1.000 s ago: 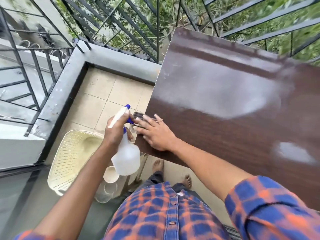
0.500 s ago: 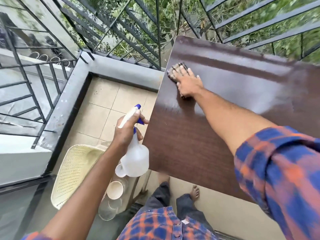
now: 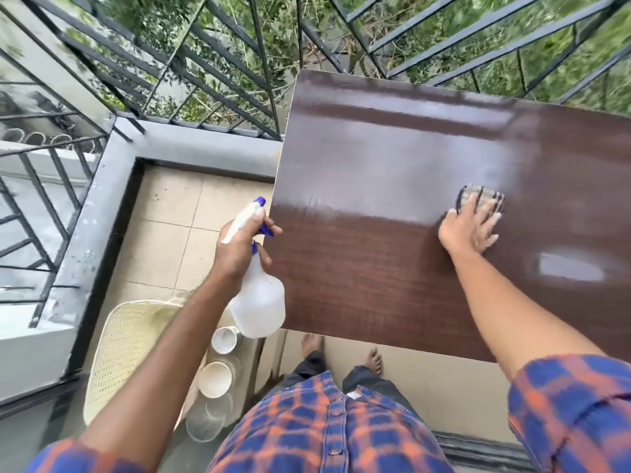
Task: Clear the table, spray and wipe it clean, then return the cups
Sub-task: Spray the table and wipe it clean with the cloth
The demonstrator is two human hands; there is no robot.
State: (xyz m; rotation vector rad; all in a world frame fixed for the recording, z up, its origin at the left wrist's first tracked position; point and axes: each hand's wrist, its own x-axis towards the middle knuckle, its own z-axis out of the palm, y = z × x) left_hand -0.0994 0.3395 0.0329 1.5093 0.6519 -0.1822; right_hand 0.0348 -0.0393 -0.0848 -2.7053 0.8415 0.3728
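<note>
The dark brown table (image 3: 375, 268) fills the right of the head view, with wet glossy streaks across its far half. My right hand (image 3: 469, 227) lies flat on the tabletop, pressing a striped wiping cloth (image 3: 479, 196) whose edge shows past my fingertips. My left hand (image 3: 239, 254) grips the neck of a white spray bottle (image 3: 259, 305) with a blue nozzle, held off the table's left edge. Two white cups (image 3: 225, 339) (image 3: 215, 377) and a clear glass (image 3: 205, 423) stand on the floor below the bottle.
A cream perforated basket (image 3: 126, 349) leans on the floor at the left, beside the cups. Black metal railings (image 3: 205, 63) and a grey ledge (image 3: 85, 233) close in the balcony. My bare feet (image 3: 341, 353) stand on the tiles under the table's near edge.
My right hand has swept the cloth from the near left edge to the far left corner, then right and back toward the table's middle. The left hand kept the bottle beside the table.
</note>
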